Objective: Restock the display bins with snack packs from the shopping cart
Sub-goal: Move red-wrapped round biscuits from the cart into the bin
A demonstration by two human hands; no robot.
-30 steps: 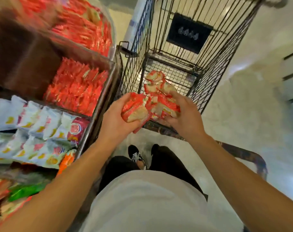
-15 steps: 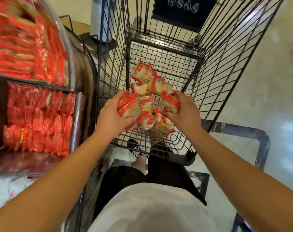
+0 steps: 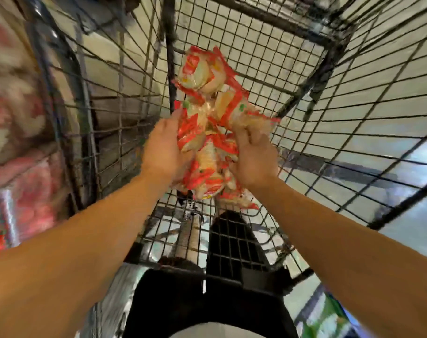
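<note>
Hands, left (image 3: 162, 152) and right (image 3: 252, 162), clutch snack packs (image 3: 207, 132) bundle, long axis pointing away.

Wire shopping cart (image 3: 293, 76), red-and-white snack packs (image 3: 207, 132) inside
</note>
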